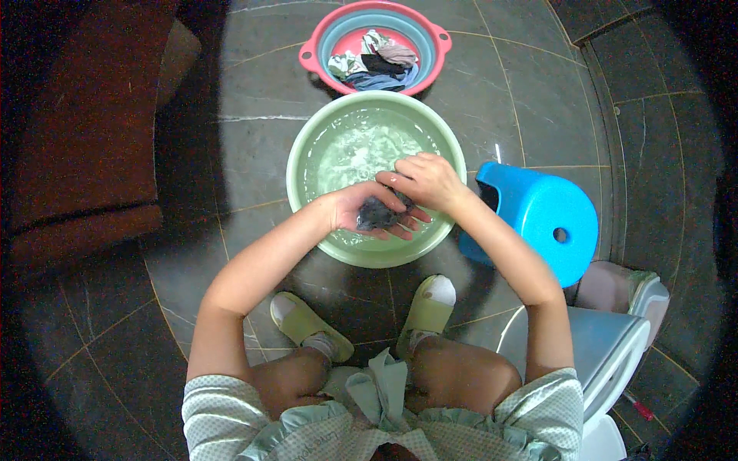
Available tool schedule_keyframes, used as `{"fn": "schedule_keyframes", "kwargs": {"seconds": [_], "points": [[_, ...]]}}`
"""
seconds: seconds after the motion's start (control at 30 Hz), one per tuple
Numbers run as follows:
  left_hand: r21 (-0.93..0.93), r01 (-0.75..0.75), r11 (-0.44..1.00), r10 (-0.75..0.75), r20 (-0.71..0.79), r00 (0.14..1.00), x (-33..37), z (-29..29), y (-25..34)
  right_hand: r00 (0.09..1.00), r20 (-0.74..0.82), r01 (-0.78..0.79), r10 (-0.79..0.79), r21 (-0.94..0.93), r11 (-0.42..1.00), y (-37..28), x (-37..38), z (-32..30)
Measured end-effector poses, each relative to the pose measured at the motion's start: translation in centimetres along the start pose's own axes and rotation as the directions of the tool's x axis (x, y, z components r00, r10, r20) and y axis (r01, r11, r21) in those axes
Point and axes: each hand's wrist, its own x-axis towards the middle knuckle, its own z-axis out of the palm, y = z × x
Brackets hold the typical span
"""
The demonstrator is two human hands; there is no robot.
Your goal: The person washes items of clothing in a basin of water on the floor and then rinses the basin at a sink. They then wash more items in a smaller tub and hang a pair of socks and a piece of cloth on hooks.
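Looks like a home's washing area, judging by tiled floor (257, 161), water basin (297, 157) beneath the hands (432, 181), clothes tub (330, 37) beyond them.

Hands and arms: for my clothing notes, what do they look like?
The left hand and right hand are ungloved. The left forearm and right forearm are bare, with no watch or bracelet visible. The sleeves are short, pale and finely patterned.

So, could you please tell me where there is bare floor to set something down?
Bare tiled floor shows between the green basin and the brown furniture at left, and right of the pink collapsible basin, beyond the blue stool. It is crowded right of the green basin, with the stool and grey-lidded bin, and nearer the person, with the slippers.
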Motion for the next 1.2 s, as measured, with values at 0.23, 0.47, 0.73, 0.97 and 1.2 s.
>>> {"fn": "schedule_keyframes", "kwargs": {"seconds": [0.23,0.47,0.73,0.97,1.2], "points": [[0.582,0.067,0.81,0.137,-0.299,0.944,0.9,-3.9,0.9,0.826,0.525,-0.15,0.207,-0.149,0.977,-0.4,2.3,-1.7],[0.914,0.268,-0.305,0.676,0.009,0.737,0.2,0.5,1.2,0.705,0.62,-0.693,0.346,0.495,0.524,-0.9,-0.8,-0.5],[0.783,0.19,-0.592,0.572,0.241,0.784,-1.1,0.4,2.0,0.36,0.933,-0.694,-0.017,0.256,-0.673,-4.0,-0.2,-1.2],[0.903,0.363,-0.232,0.717,-0.094,0.691,-0.4,-1.3,1.2,0.66,0.611,-0.721,0.437,0.354,0.595,-2.2,1.4,-2.1],[0.465,-0.062,0.883,0.209,-0.272,0.939,-1.1,-3.1,0.4,0.946,0.117,-0.319,0.303,0.151,0.936,-0.8,1.4,-2.7]]}}
